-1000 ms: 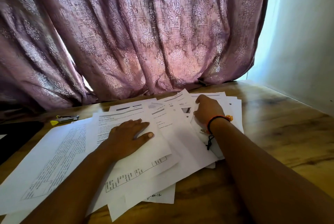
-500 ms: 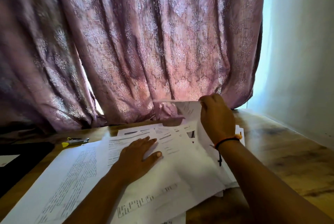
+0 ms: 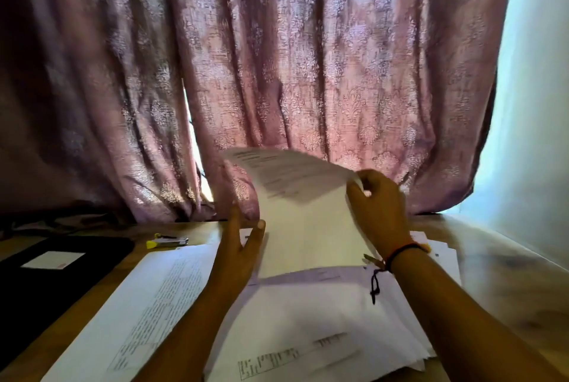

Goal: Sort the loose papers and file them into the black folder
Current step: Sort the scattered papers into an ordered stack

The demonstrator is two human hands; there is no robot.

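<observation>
Several loose printed papers [image 3: 308,314] lie spread over the wooden table [image 3: 505,286]. My right hand [image 3: 381,206] pinches the top corner of one sheet [image 3: 304,215] and holds it lifted and curled above the pile. My left hand [image 3: 240,246] is raised off the pile, fingers straight, beside the sheet's left edge, thumb near it. The black folder [image 3: 58,283] lies at the left with a white label on it. Another printed sheet [image 3: 147,304] lies between the folder and the pile.
A yellow and silver stapler [image 3: 167,241] sits at the back of the table, right of the folder. A pink patterned curtain [image 3: 277,73] hangs close behind the table. A white wall [image 3: 535,135] stands on the right.
My right hand has lifted one sheet higher off the pile. My left hand has left the papers it pressed and risen beside the lifted sheet. The view has tilted upward.
</observation>
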